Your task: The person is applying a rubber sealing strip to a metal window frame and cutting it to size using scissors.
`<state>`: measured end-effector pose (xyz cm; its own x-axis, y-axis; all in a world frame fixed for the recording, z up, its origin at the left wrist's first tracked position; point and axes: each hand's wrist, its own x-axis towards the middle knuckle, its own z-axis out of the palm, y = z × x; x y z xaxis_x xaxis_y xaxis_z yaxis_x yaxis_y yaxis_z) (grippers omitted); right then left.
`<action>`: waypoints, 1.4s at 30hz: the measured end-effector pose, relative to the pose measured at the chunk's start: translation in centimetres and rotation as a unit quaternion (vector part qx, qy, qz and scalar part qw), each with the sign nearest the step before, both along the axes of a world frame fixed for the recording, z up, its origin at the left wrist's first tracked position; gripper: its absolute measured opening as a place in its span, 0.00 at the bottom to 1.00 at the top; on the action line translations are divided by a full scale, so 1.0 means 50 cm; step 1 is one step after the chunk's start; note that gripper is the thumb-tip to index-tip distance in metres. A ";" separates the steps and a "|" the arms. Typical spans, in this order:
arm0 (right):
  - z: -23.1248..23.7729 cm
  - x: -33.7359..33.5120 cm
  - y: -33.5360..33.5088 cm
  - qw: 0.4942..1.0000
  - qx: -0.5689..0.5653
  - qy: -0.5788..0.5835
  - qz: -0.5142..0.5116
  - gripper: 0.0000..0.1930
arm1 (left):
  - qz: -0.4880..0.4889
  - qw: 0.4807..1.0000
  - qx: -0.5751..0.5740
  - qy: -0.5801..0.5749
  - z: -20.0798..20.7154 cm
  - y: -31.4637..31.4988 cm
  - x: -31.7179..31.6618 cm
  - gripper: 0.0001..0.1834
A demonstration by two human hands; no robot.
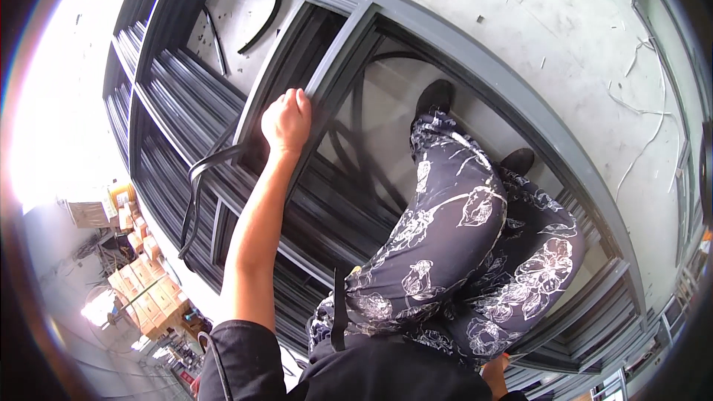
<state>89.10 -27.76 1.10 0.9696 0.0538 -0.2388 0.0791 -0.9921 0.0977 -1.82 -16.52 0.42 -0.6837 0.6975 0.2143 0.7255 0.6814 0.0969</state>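
Note:
My left hand (286, 122) is closed in a fist over the grey metal window frame (338, 48), against or just beside one of its crossbars. What the fingers hold, if anything, is hidden. A loose black strip (215, 156) loops over the frame bars beside my left forearm and hangs down to the left; whether it reaches the fist I cannot tell. My right hand (494, 371) shows only in part at the lower edge, beside my thigh, next to a small orange-red thing (506, 360). Its fingers are hidden.
More dark frames (193, 96) lie stacked beneath. My legs stand inside one frame opening. Black strip pieces (261, 26) and scraps lie on the pale floor (512, 15). A white cord (657, 122) and another frame (672, 67) are at right. Cardboard boxes (145, 289) stand at lower left.

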 end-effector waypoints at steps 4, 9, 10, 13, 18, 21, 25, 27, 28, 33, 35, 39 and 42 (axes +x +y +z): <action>0.008 -0.032 0.008 0.999 -0.013 -0.028 0.038 0.14 | 0.021 1.000 -0.018 0.009 -0.010 -0.011 -0.015 0.17; 0.019 -0.082 0.030 0.991 -0.025 -0.091 0.093 0.15 | 0.028 0.999 -0.027 0.010 -0.024 0.006 -0.017 0.21; 0.015 -0.094 0.034 0.989 -0.032 -0.098 0.108 0.15 | 0.020 0.999 -0.024 0.014 -0.020 0.009 -0.021 0.21; 0.045 -0.212 0.077 0.980 -0.084 -0.121 0.132 0.16 | 0.033 0.998 -0.037 0.029 -0.026 0.003 -0.034 0.20; 0.030 -0.215 0.087 0.978 -0.093 -0.143 0.123 0.17 | 0.048 0.998 -0.050 0.012 -0.047 0.028 -0.022 0.22; 0.034 -0.251 0.102 0.977 -0.059 -0.171 0.116 0.19 | 0.046 0.997 -0.054 0.002 -0.037 0.042 -0.034 0.23; -0.004 -0.222 0.082 0.961 -0.010 -0.228 0.154 0.20 | 0.058 0.998 -0.037 -0.006 -0.051 0.051 -0.039 0.25; -0.019 -0.212 0.081 0.967 0.000 -0.219 0.129 0.19 | 0.063 0.997 -0.047 -0.013 -0.056 0.047 -0.042 0.25; -0.022 -0.220 0.086 0.972 0.005 -0.211 0.105 0.19 | 0.067 0.996 -0.060 -0.023 -0.051 0.047 -0.038 0.25; 0.030 -0.256 0.110 0.976 0.017 -0.152 0.152 0.20 | 0.005 0.998 0.059 0.015 -0.046 0.041 0.002 0.13; 0.011 -0.192 0.091 0.973 0.012 -0.166 0.159 0.19 | -0.102 0.981 0.139 0.085 -0.020 0.062 0.093 0.14; -0.032 -0.098 0.084 0.974 -0.074 -0.136 0.164 0.17 | -0.142 0.984 0.036 -0.106 -0.095 0.004 0.235 0.15; -0.032 -0.028 0.072 0.982 -0.104 -0.051 0.149 0.18 | 0.055 0.946 -0.039 -0.318 -0.287 -0.050 0.289 0.15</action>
